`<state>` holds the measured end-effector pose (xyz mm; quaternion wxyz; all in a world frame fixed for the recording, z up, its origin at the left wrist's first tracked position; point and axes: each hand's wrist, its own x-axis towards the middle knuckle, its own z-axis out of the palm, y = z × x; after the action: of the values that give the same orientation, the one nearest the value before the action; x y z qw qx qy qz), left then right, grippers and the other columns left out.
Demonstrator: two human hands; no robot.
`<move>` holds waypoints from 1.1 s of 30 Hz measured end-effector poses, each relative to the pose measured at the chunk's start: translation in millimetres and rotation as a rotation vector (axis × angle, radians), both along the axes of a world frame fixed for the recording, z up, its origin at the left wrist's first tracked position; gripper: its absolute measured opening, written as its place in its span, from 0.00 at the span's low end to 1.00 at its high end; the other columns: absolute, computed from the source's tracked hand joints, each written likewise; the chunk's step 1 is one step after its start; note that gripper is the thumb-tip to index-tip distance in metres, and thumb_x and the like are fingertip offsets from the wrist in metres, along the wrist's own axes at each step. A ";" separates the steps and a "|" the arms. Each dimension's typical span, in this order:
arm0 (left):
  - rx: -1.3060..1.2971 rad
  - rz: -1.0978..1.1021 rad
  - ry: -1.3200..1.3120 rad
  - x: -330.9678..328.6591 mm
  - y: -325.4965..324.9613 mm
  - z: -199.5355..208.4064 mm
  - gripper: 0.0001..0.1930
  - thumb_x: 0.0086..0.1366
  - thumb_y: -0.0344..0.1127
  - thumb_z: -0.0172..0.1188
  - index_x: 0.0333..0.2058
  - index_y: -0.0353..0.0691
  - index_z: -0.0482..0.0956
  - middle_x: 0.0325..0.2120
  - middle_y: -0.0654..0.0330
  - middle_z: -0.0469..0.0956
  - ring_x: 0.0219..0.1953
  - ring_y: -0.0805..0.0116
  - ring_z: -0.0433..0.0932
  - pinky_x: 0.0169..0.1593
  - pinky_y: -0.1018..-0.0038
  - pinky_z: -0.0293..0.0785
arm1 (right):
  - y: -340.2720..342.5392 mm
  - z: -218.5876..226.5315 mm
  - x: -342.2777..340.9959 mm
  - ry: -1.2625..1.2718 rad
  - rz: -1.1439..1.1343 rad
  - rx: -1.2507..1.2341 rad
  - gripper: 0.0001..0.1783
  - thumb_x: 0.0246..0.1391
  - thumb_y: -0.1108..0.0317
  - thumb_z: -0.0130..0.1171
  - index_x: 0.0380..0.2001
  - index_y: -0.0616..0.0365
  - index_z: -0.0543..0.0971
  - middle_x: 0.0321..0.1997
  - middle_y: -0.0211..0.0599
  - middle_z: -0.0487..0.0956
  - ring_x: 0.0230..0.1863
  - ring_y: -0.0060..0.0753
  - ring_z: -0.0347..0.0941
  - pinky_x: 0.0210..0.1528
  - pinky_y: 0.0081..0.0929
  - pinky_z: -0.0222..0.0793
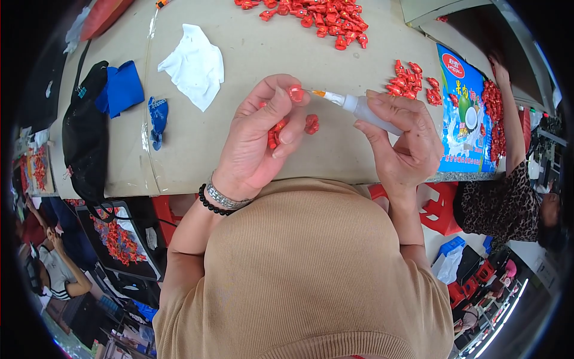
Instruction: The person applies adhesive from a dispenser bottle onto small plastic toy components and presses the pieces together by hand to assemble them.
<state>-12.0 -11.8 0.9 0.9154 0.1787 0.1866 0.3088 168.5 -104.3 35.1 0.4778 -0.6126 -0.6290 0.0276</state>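
My left hand [257, 134] pinches a small red piece [296, 93] between thumb and forefinger, with a few more red pieces [275, 133] cupped in its palm. In my right hand [409, 134] is a translucent squeeze bottle [372, 113], lying almost level and pointing left. Its white neck ends in an orange needle tip [318, 93], which reaches to the pinched piece; whether the two touch I cannot make out. Just right of my left fingers, one loose red piece [311, 124] rests on the table.
A heap of red pieces [329, 21] lies at the far side, a smaller group [408, 81] at right. White cloth [194, 66], blue cloth [124, 88] and a black bag [86, 131] lie left. Another person's arm [511, 113] reaches over a blue printed sheet [457, 119] at right.
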 end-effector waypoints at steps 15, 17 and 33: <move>0.008 0.041 -0.032 0.6 -1.0 1.3 0.08 0.69 0.35 0.51 0.44 0.41 0.71 0.38 0.62 0.77 0.18 0.82 0.60 0.28 0.83 0.66 | -1.0 -1.5 -0.9 0.075 0.027 -0.015 0.17 0.35 0.83 0.71 0.33 0.68 0.78 0.37 0.48 0.79 0.41 0.39 0.78 0.40 0.28 0.78; 0.005 0.049 -0.035 0.2 -1.0 0.4 0.08 0.68 0.35 0.52 0.44 0.41 0.71 0.39 0.62 0.77 0.18 0.82 0.60 0.25 0.84 0.64 | -0.5 -1.2 -1.1 0.067 0.027 -0.008 0.17 0.35 0.83 0.71 0.33 0.68 0.79 0.37 0.48 0.79 0.41 0.38 0.78 0.40 0.28 0.78; -0.081 0.004 -0.110 0.8 -1.4 -7.3 0.11 0.69 0.40 0.51 0.44 0.40 0.71 0.36 0.62 0.75 0.19 0.81 0.61 0.18 0.85 0.57 | -2.3 -8.9 1.1 0.189 0.043 -0.016 0.18 0.36 0.81 0.71 0.35 0.66 0.78 0.39 0.47 0.79 0.41 0.35 0.77 0.38 0.25 0.76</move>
<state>-11.1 -13.2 -6.4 0.9301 0.1241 0.1486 0.3121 169.6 -106.5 26.2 0.5295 -0.5975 -0.5937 0.1005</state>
